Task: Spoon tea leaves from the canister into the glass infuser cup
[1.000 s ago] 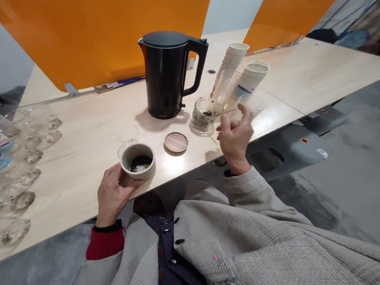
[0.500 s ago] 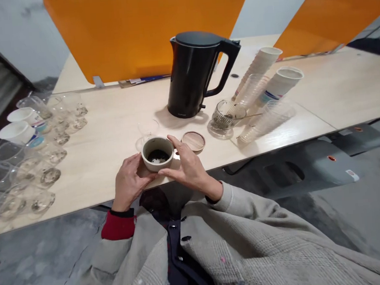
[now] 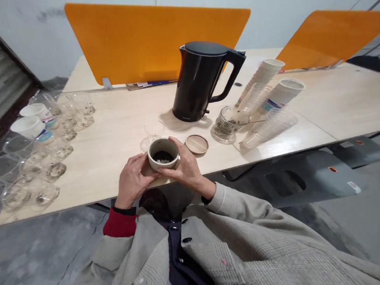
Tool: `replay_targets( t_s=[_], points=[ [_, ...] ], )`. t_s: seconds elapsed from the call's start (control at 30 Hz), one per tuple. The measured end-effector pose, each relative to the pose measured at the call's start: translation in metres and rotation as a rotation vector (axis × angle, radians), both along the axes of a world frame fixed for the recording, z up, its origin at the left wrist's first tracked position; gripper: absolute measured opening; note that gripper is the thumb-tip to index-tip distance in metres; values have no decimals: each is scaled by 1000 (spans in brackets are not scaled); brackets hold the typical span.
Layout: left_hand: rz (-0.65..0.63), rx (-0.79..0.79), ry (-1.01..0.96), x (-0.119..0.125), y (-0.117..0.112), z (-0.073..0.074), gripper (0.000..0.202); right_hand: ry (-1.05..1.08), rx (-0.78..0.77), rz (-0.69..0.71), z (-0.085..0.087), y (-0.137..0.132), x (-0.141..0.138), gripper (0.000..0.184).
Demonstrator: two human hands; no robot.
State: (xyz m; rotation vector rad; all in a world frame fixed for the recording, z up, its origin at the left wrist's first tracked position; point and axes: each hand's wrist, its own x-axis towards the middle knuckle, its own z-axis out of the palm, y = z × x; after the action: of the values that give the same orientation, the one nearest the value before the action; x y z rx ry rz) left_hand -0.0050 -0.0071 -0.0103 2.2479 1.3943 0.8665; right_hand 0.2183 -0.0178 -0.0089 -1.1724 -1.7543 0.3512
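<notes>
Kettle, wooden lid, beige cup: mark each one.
Kettle [image 3: 196,86], head view, on its black body.
Wooden lid [image 3: 196,144], head view, on its flat top.
Beige cup [image 3: 164,162], head view, on its front wall.

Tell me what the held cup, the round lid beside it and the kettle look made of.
Cup: likely matte ceramic, with a thick beige rim. Lid: wood-look top showing grain, with a darker rim. Kettle: smooth black, probably plastic or coated metal.
</notes>
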Motion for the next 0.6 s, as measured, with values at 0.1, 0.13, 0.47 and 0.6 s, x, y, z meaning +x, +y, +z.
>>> replay_targets(
  t_s=[0.1, 0.13, 0.47, 0.6],
  points=[
    [-2, 3, 5, 0, 1, 0, 69, 0, 19, -10, -1, 1, -1, 101],
    [2, 3, 4, 0, 1, 0, 68, -2, 17, -15, -1, 1, -1, 101],
    [4, 47, 6, 2, 0, -3, 76, 38, 133, -133, 32, 8, 33, 99],
    [-4, 76, 11, 1, 1, -9, 78, 25, 208, -243, 72, 49, 51, 94]
  ],
)
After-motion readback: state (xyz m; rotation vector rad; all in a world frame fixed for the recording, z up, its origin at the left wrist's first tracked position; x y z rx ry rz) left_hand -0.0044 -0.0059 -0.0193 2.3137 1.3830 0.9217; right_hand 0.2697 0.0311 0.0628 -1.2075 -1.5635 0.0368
